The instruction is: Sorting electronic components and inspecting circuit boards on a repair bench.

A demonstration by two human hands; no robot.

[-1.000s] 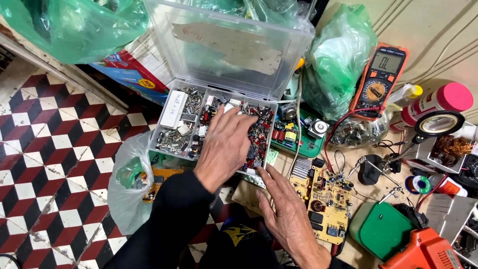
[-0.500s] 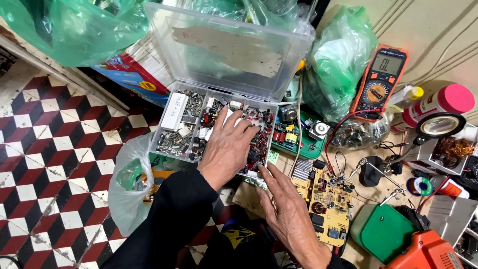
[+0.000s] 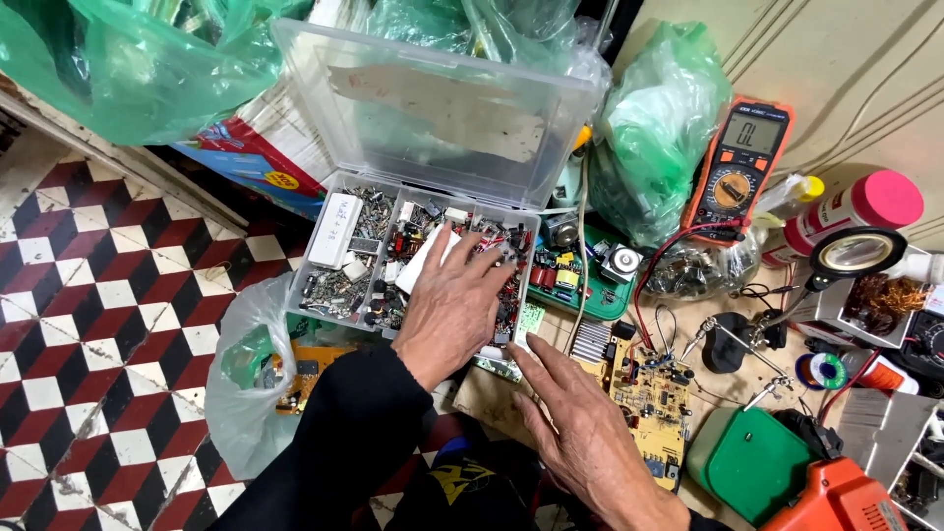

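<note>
A clear plastic compartment box point(image 3: 324, 258) stands open, its lid point(image 3: 433, 108) tilted back. It is full of small electronic parts point(image 3: 346, 285). My left hand point(image 3: 454, 303) lies palm down inside it, fingers spread over the red and black parts in the right-hand compartments. I see nothing gripped in it. My right hand point(image 3: 580, 423) rests flat, fingers apart, just below the box's near right corner. It lies beside a yellow circuit board point(image 3: 649, 398).
Green plastic bags point(image 3: 654, 128) crowd the back. An orange multimeter point(image 3: 739, 167), a pink-capped can point(image 3: 855, 208), a magnifier stand point(image 3: 863, 251), a green circuit board point(image 3: 580, 270) and an orange tool point(image 3: 836, 497) lie to the right. A clear bag point(image 3: 251, 364) sits on the checkered floor point(image 3: 88, 324) at the left.
My left hand has slid slightly toward me within the box, fingers still spread over the parts. The right hand has stayed by the near corner. The view shifted a little.
</note>
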